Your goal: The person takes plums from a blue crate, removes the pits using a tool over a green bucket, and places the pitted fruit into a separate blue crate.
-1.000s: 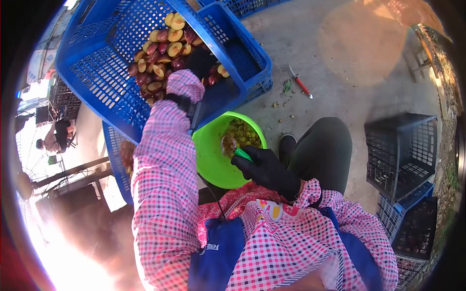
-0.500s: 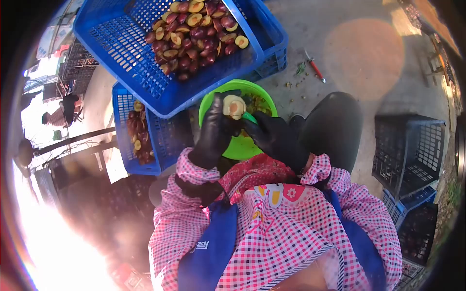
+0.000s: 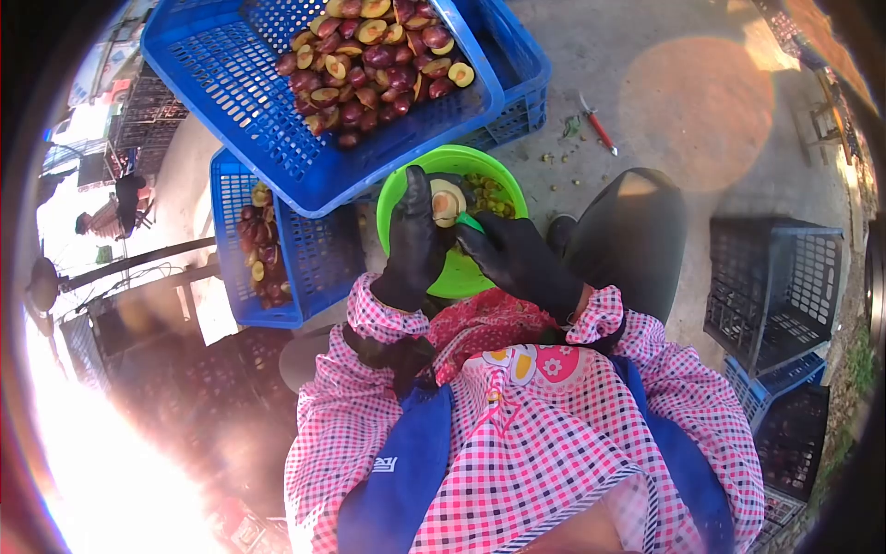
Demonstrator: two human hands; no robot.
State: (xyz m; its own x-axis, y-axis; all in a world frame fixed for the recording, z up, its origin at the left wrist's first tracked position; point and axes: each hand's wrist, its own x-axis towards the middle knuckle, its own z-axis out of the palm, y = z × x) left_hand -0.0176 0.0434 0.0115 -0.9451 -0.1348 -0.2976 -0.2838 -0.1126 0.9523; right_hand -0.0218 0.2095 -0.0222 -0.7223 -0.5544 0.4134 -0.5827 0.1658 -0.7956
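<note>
In a black glove, my left hand [image 3: 413, 242] grips a halved plum [image 3: 447, 205], its pale cut face turned up. My right hand [image 3: 519, 261], gloved too, is closed around a green-handled tool [image 3: 470, 222] that meets the lower right of the plum. How the tool ends is hidden behind the fruit and fingers. Both hands are over a bright green basin [image 3: 459, 279], in which small yellowish-green bits [image 3: 489, 194] lie. Beyond it, a tilted blue crate [image 3: 254, 97] holds many red-skinned halved plums [image 3: 369, 69].
A second blue crate [image 3: 318, 249] with plum halves stands at the left. Red-handled pruning shears [image 3: 602, 134] lie on the concrete floor among scattered bits. Black crates [image 3: 775, 286] are stacked at the right. A person [image 3: 115, 214] sits at the far left.
The camera view has shifted slightly. Both hands stay together over the basin, still holding the plum and tool; the right hand has turned a little and less of the green handle shows.
</note>
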